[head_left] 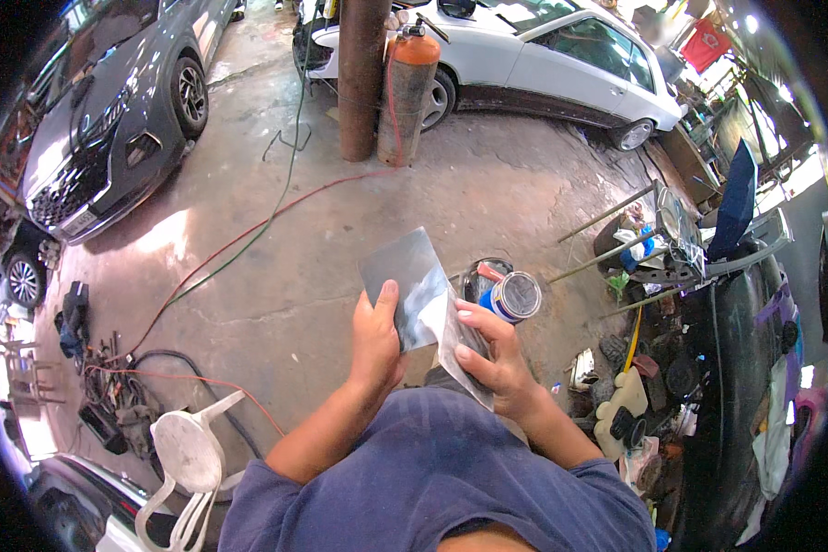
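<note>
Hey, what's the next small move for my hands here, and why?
I'd perhaps tilt the shiny sheet slightly with the left hand. Its thumb lies on the sheet's face, while the right hand grips the duller piece alongside; this view doesn't show whether the two are joined.

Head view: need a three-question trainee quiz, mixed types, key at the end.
1. Fill in: the left hand grips a shiny grey ____.
2. True or false: in this view the orange-topped gas cylinder stands to the right of the brown column.
3. Multiple choice: which of these is closest to the right hand?
A) the white plastic chair
B) the round can with a blue side
C) the dark grey car

Key: 1. sheet; 2. true; 3. B
</note>
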`<state>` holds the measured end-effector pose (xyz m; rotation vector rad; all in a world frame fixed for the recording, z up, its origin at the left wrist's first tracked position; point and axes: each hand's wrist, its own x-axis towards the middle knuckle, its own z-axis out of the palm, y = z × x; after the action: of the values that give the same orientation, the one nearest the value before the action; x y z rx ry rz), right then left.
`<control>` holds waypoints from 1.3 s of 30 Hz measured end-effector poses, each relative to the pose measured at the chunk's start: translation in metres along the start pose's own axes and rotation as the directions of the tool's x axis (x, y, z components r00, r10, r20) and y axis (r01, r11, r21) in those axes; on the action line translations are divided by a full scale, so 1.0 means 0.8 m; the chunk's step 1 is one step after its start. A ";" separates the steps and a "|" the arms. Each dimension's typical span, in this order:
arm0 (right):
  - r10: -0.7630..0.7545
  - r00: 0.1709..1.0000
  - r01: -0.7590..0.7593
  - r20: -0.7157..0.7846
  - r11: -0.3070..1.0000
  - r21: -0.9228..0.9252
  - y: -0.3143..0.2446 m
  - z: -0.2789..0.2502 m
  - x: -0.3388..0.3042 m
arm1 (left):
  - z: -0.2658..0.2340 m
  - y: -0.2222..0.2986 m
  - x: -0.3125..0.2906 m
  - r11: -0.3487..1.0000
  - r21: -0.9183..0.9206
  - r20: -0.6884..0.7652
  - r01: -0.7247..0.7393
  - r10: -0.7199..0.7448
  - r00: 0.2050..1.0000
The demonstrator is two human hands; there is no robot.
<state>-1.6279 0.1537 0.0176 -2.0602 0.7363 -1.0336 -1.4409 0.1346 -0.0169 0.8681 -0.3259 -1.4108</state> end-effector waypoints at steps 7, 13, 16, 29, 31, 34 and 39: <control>-0.009 0.998 0.025 0.064 0.968 -0.248 0.079 0.012 -0.035 | -0.026 -0.016 -0.024 0.999 -0.025 -0.091 0.042 -0.044 0.995; 0.545 0.831 -0.486 -0.114 0.810 0.329 0.143 0.009 -0.075 | -0.014 0.017 -0.034 0.974 -0.124 0.004 0.189 -0.190 0.982; 0.644 0.748 -0.293 -0.163 0.540 0.789 0.111 0.013 -0.019 | -0.018 0.009 -0.034 0.954 -0.098 0.046 0.282 -0.279 0.959; 0.477 0.843 -0.306 -0.247 0.804 0.510 0.032 0.002 -0.031 | -0.059 0.014 0.013 0.987 -0.021 -0.065 0.157 -0.158 0.985; 0.255 0.935 -0.220 -0.245 0.962 0.161 0.016 0.016 -0.020 | -0.027 0.013 -0.002 0.994 -0.017 -0.025 0.108 -0.108 0.994; -0.074 0.993 0.067 -0.093 0.995 -0.076 -0.013 0.022 0.004 | -0.022 0.003 -0.007 1.000 0.007 -0.001 0.015 -0.015 1.000; -0.061 0.995 0.048 -0.077 0.986 -0.157 0.023 0.039 -0.020 | -0.024 -0.001 -0.019 0.999 -0.014 0.014 0.042 -0.042 0.999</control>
<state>-1.6133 0.1652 -0.0177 -2.1916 0.8287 -1.1287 -1.4311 0.1551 -0.0259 0.8583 -0.3086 -1.4570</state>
